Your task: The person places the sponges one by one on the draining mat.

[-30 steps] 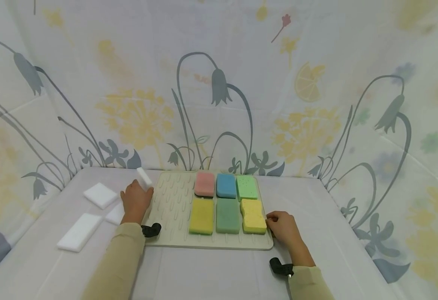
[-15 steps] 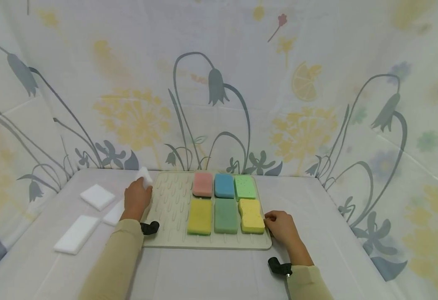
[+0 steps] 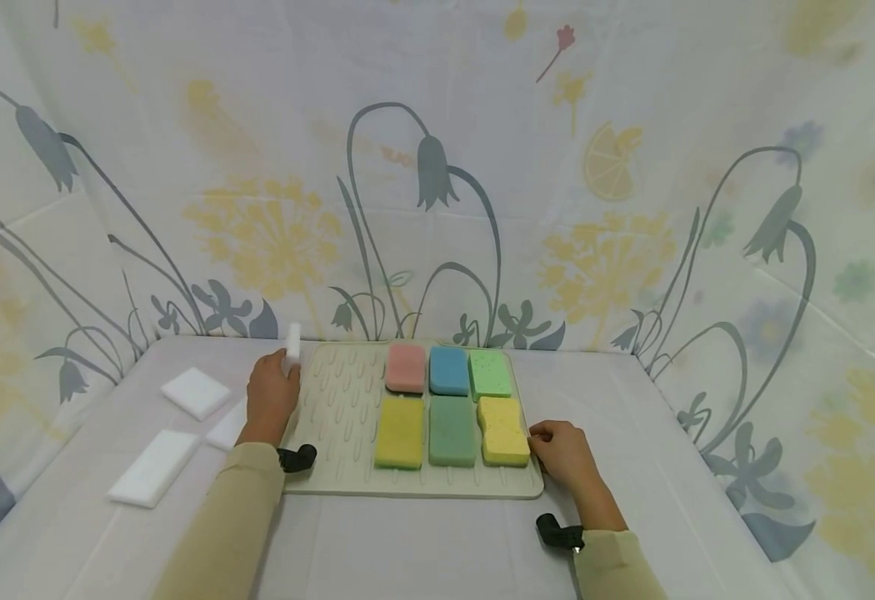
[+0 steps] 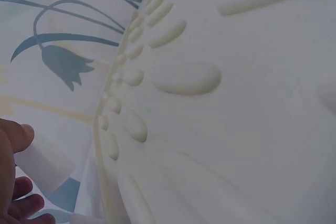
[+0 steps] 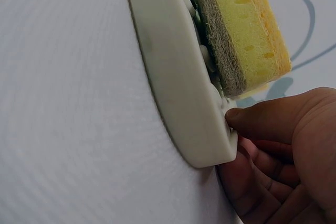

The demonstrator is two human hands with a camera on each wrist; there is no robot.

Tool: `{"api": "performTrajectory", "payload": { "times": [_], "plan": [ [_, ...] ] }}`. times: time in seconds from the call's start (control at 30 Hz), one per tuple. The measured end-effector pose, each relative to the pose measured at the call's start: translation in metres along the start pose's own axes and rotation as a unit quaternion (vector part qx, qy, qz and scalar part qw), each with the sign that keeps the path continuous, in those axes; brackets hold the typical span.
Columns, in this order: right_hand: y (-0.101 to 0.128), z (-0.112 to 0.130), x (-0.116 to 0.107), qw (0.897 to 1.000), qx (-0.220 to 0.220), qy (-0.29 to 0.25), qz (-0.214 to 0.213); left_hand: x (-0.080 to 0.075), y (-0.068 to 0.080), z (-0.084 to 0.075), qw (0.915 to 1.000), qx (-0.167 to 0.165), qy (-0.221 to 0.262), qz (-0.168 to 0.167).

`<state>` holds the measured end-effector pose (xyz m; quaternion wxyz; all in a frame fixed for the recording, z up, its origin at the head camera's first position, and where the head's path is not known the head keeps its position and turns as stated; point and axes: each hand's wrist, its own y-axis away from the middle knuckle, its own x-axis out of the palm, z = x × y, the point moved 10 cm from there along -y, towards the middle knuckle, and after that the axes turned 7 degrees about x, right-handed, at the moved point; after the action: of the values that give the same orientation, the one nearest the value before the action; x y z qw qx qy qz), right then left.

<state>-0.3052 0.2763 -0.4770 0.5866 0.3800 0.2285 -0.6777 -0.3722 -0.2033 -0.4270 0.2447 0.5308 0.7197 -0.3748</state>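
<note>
My left hand [image 3: 271, 393] pinches a white sponge block [image 3: 293, 345] and holds it upright by the back left corner of a cream ridged drying mat [image 3: 342, 421]. In the left wrist view, the thumb lies against the white block [image 4: 46, 165], beside the mat's rim. At the mat's right edge, my right hand [image 3: 567, 457] grips the rim; the right wrist view has the thumb on top and curled fingers below. Just above that thumb sits a yellow sponge [image 5: 244, 32] with a grey-brown scouring layer.
Pink [image 3: 406, 367], blue [image 3: 448, 370] and light green [image 3: 491, 373] sponges form the mat's back row. In front lie a yellow-green sponge [image 3: 399, 433] and a green sponge [image 3: 452, 432]. More white blocks [image 3: 154, 468] lie on the table to the left. A flowered curtain [image 3: 437, 250] hangs behind.
The white block in my left hand has turned, first showing a broader face and now standing narrow and upright. My right hand keeps its place at the mat's edge.
</note>
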Motion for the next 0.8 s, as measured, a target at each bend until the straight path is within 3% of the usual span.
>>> {"api": "performTrajectory", "payload": {
  "times": [0.2, 0.43, 0.8],
  "plan": [
    [0.001, 0.001, 0.000, 1.000, -0.002, -0.007, 0.000, -0.007, 0.001, -0.001, 0.9994, 0.000, 0.025, -0.023],
    [0.000, 0.000, 0.000, 1.000, -0.005, -0.002, -0.001, -0.004, 0.002, -0.005, 0.9991, 0.001, 0.041, -0.007],
    [-0.001, 0.000, 0.000, 1.000, -0.005, -0.003, -0.001, 0.002, 0.007, -0.032, 0.9922, 0.119, 0.037, -0.007]
  ]
}}
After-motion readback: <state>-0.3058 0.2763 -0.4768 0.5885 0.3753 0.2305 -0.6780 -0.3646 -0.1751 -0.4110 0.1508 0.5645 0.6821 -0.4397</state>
